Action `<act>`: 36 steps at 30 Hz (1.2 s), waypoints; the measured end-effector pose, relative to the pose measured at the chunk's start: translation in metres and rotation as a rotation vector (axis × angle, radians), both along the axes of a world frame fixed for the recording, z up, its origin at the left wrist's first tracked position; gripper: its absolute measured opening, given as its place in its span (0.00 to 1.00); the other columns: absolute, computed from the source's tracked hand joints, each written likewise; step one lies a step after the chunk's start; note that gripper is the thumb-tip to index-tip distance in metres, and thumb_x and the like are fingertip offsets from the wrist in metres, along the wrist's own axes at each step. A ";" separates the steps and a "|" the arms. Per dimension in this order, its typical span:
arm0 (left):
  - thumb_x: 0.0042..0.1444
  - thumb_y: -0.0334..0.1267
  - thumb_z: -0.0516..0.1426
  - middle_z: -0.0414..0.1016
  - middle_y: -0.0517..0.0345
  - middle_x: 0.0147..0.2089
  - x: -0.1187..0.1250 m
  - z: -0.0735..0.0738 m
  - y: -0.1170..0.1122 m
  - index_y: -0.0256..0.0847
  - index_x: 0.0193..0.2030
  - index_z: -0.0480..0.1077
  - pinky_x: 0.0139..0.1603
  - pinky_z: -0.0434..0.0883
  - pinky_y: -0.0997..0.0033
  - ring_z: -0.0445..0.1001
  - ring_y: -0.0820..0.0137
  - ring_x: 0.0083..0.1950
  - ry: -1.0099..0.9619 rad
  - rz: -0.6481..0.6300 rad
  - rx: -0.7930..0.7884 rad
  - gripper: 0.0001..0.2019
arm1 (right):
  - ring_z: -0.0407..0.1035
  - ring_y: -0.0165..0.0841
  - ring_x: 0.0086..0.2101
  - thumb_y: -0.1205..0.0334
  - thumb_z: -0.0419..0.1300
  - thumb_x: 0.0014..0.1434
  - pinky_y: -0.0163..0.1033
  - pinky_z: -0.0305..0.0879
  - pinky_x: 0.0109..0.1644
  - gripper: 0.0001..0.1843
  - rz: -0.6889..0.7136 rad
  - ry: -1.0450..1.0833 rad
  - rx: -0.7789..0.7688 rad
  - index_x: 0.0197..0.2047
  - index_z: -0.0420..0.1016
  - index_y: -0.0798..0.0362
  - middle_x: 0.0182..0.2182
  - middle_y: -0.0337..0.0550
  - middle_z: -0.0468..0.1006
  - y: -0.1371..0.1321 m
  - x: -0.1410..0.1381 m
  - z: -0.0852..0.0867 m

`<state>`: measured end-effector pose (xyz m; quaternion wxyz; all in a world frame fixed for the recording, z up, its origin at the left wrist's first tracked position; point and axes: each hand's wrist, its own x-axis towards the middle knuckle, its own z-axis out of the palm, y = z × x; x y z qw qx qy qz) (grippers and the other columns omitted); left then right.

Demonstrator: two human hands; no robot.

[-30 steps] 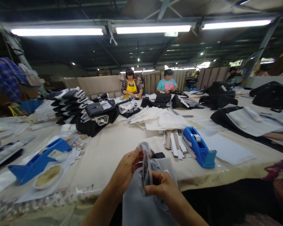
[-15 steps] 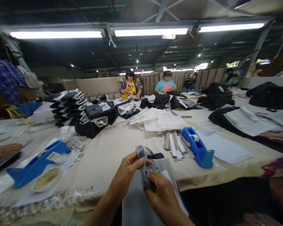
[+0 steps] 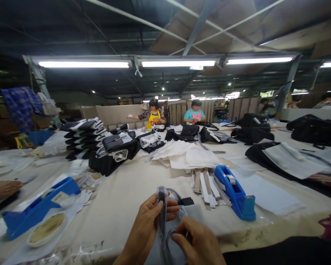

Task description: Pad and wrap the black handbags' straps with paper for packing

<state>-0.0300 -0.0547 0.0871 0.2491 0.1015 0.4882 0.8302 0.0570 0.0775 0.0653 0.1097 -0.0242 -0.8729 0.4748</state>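
Note:
My left hand (image 3: 146, 224) is closed around a clear plastic sleeve with a dark strap inside (image 3: 162, 206), held upright near the table's front edge. My right hand (image 3: 197, 241) is closed on the lower part of the same sleeve, its fingers curled toward the left hand. A grey cloth bag (image 3: 194, 213) lies under both hands. A small black piece (image 3: 187, 201) sits just beyond my fingers.
A blue tape dispenser (image 3: 234, 191) stands right of my hands, with card strips (image 3: 204, 182) beside it. Another blue dispenser (image 3: 38, 206) and a dish (image 3: 45, 229) lie left. Stacked black bags (image 3: 110, 147), white cloth (image 3: 193, 154). Two people work at the far end; another person's hand (image 3: 1, 188) at left.
The camera tilted upward, so my hands now sit lower in view. My hands have closed in tighter on the sleeve, the right hand lower. The far person in yellow has stretched an arm out.

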 end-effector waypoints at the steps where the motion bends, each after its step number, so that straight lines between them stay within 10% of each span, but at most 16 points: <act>1: 0.53 0.36 0.63 0.80 0.43 0.41 0.000 0.000 0.000 0.33 0.45 0.72 0.40 0.76 0.68 0.80 0.62 0.39 0.002 -0.001 0.020 0.14 | 0.67 0.36 0.34 0.62 0.59 0.54 0.37 0.59 0.38 0.04 -0.055 0.085 0.012 0.29 0.69 0.52 0.31 0.42 0.73 0.002 0.000 0.002; 6: 0.53 0.30 0.63 0.80 0.43 0.41 -0.003 0.000 0.005 0.32 0.45 0.72 0.46 0.77 0.63 0.81 0.59 0.42 -0.053 0.015 0.159 0.12 | 0.69 0.38 0.43 0.59 0.62 0.54 0.42 0.62 0.49 0.10 0.029 0.142 -0.379 0.38 0.65 0.52 0.39 0.45 0.75 -0.001 -0.014 0.008; 10: 0.55 0.24 0.59 0.80 0.41 0.44 -0.006 0.004 0.008 0.32 0.44 0.71 0.49 0.77 0.62 0.81 0.60 0.44 -0.145 0.114 0.178 0.10 | 0.70 0.32 0.28 0.47 0.69 0.48 0.35 0.61 0.34 0.25 0.166 -0.006 -0.856 0.36 0.59 0.52 0.26 0.38 0.74 -0.010 -0.033 -0.006; 16: 0.58 0.31 0.59 0.79 0.41 0.48 -0.006 0.005 0.003 0.33 0.46 0.71 0.52 0.74 0.64 0.79 0.61 0.48 -0.072 0.068 0.179 0.09 | 0.68 0.27 0.21 0.48 0.64 0.55 0.30 0.53 0.25 0.21 0.458 -0.258 -0.785 0.39 0.70 0.60 0.25 0.46 0.79 -0.008 -0.023 0.016; 25: 0.55 0.47 0.61 0.80 0.47 0.40 -0.027 -0.002 -0.024 0.35 0.42 0.74 0.47 0.70 0.63 0.77 0.61 0.44 0.202 0.266 -0.057 0.16 | 0.71 0.29 0.22 0.57 0.71 0.49 0.30 0.66 0.26 0.15 0.262 -0.182 -0.778 0.33 0.74 0.57 0.25 0.44 0.79 0.051 -0.040 0.107; 36: 0.55 0.42 0.60 0.77 0.48 0.43 -0.030 -0.009 -0.028 0.35 0.47 0.73 0.46 0.72 0.65 0.75 0.64 0.45 0.333 0.262 -0.167 0.15 | 0.71 0.29 0.22 0.55 0.72 0.46 0.30 0.64 0.24 0.18 0.321 -0.251 -0.693 0.33 0.73 0.58 0.26 0.45 0.79 0.041 -0.062 0.104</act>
